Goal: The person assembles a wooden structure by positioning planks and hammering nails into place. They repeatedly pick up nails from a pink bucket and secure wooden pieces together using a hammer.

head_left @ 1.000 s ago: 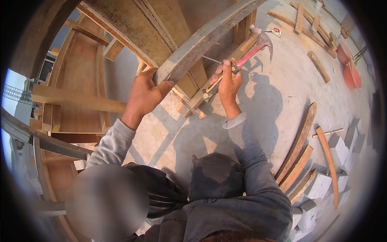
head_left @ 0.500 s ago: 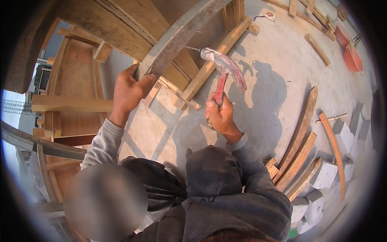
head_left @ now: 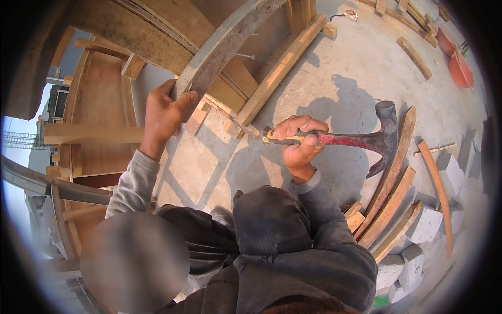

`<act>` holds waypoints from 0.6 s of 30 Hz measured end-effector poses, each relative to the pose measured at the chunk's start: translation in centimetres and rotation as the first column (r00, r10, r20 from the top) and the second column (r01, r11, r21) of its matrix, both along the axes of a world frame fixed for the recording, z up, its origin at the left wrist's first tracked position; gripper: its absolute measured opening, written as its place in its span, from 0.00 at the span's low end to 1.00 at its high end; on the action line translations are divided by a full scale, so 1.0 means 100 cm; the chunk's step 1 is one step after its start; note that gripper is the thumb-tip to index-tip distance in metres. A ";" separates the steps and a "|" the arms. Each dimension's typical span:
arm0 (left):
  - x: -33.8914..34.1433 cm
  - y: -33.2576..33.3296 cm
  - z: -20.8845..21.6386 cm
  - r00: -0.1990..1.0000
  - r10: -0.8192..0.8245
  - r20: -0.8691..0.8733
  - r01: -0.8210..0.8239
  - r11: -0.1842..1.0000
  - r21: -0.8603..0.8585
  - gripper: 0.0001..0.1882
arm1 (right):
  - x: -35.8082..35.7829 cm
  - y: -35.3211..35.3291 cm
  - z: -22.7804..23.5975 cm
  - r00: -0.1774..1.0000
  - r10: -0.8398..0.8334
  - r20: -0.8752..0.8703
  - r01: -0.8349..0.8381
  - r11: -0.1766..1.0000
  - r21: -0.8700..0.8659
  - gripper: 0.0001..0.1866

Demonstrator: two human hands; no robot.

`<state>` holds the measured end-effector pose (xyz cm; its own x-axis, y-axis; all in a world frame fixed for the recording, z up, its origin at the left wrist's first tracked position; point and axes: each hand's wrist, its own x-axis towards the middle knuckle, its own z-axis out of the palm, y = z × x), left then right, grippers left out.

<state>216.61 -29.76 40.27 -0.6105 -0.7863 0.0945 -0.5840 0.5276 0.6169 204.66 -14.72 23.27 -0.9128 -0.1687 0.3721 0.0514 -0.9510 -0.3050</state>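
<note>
My left hand (head_left: 166, 112) grips the lower end of a curved grey board (head_left: 217, 46), the thumb on its near face and the fingers behind. A nail (head_left: 244, 55) sticks out of that board, its head pointing right. Closed round the dark and yellow grip of a claw hammer is my right hand (head_left: 302, 137). The hammer (head_left: 349, 140) lies sideways in the air, its red shaft and worn metal head pointing right, well apart from the nail.
Plywood formwork (head_left: 99, 99) with timber battens stands at the left. A long timber (head_left: 282, 73) runs beneath the board. Curved wood strips (head_left: 387, 183) and pale blocks (head_left: 423, 225) lie at the right. Farther off are a tape measure (head_left: 351, 16) and red buckets (head_left: 460, 70).
The hammer has swung away from the nail, rightward and down, its head now out at the right. My right hand has turned over with it. My left hand still grips the board.
</note>
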 end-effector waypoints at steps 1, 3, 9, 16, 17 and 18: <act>-0.001 -0.001 0.000 1.000 -0.003 -0.005 0.003 1.000 0.007 0.16 | 0.000 -0.004 0.006 0.992 -0.070 0.102 0.086 0.984 -0.158 0.09; -0.003 -0.002 -0.001 1.000 -0.012 -0.011 0.012 1.000 0.021 0.16 | -0.010 -0.007 -0.036 0.939 0.269 -0.214 -0.136 0.863 0.486 0.09; 0.009 -0.006 -0.010 1.000 -0.013 -0.014 0.013 1.000 0.006 0.16 | -0.008 0.015 -0.022 0.964 0.157 -0.214 -0.113 0.972 0.205 0.09; 0.017 -0.016 -0.004 0.999 0.030 -0.032 -0.029 0.999 0.031 0.16 | -0.011 -0.003 -0.044 0.815 0.533 -0.227 -0.223 0.650 0.726 0.07; 0.016 -0.015 -0.004 0.999 0.028 -0.038 -0.027 0.999 0.032 0.16 | -0.011 0.002 -0.028 0.909 0.362 -0.207 -0.200 0.815 0.544 0.07; 0.015 -0.013 -0.005 0.999 0.027 -0.044 -0.025 0.999 0.033 0.16 | -0.012 0.007 -0.009 0.972 0.188 -0.140 -0.132 0.932 0.339 0.07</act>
<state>218.15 -31.06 39.81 -0.5858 -0.8049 0.0949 -0.5692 0.4919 0.6589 203.46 -14.06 22.35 -0.7930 -0.4446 0.4166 0.1159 -0.7813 -0.6133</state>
